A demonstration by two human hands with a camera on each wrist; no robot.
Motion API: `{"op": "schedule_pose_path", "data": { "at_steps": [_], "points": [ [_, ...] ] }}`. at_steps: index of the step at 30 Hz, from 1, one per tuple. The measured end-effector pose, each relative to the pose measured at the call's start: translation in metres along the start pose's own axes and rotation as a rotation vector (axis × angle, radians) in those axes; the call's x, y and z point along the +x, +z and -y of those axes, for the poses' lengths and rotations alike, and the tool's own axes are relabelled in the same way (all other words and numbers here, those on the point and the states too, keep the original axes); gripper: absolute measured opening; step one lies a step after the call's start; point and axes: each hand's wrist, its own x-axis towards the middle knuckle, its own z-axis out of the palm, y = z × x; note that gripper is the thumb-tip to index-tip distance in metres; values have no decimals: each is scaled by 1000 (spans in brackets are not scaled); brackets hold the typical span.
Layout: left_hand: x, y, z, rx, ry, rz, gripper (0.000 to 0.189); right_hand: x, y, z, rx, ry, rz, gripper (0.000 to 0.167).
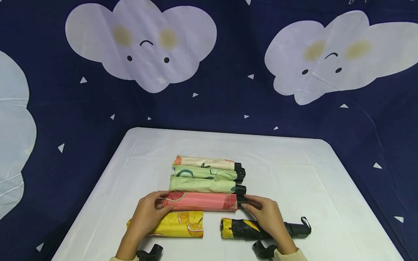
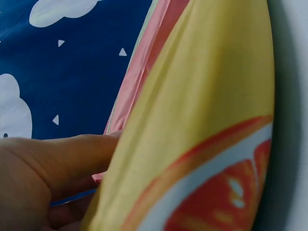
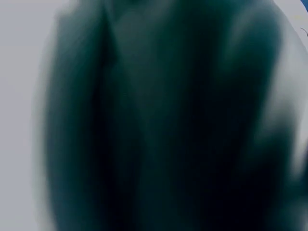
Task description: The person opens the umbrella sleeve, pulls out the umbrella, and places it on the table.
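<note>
A pink watermelon-print folding umbrella (image 1: 202, 201) lies across the middle of the white table. At its left end, my left hand (image 1: 148, 212) holds it between thumb and fingers. My right hand (image 1: 266, 215) pinches its black handle at the right end. Just behind it lie a plain green umbrella (image 1: 202, 185), a patterned green one (image 1: 205, 173) and a cream one (image 1: 202, 162), all with black handles to the right. Under the left wrist is a yellow orange-print sleeve (image 1: 179, 224). A black and yellow folded umbrella (image 1: 245, 229) lies beneath the right forearm, partly hidden.
The white table (image 1: 287, 159) backs onto a dark blue cloth (image 1: 228, 101) with clouds on it. Black wrist mounts (image 1: 151, 252) show at the front edge. A dark blurred shape (image 3: 159, 120) fills most of the right wrist view.
</note>
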Motion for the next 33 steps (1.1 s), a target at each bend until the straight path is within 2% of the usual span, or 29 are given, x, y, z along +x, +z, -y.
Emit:
{"op": "schedule_pose_path", "data": {
  "at_steps": [3, 11, 21, 27, 30, 33],
  "points": [
    [0, 2, 1, -23, -3, 5, 46, 1, 0, 1, 4, 6, 2, 32],
    [5, 4, 2, 19, 25, 23, 56, 4, -2, 2, 21, 53, 10, 33],
    [4, 7, 4, 19, 20, 24, 58, 4, -2, 5, 49, 52, 37, 34],
    [5, 8, 5, -29, 8, 5, 56, 3, -3, 5, 75, 43, 33, 34],
    [4, 8, 5, -40, 11, -9, 54, 4, -5, 4, 135, 86, 34, 36],
    [3, 6, 5, -49, 24, -24, 52, 4, -9, 4, 235, 170, 33, 40]
  ]
}}
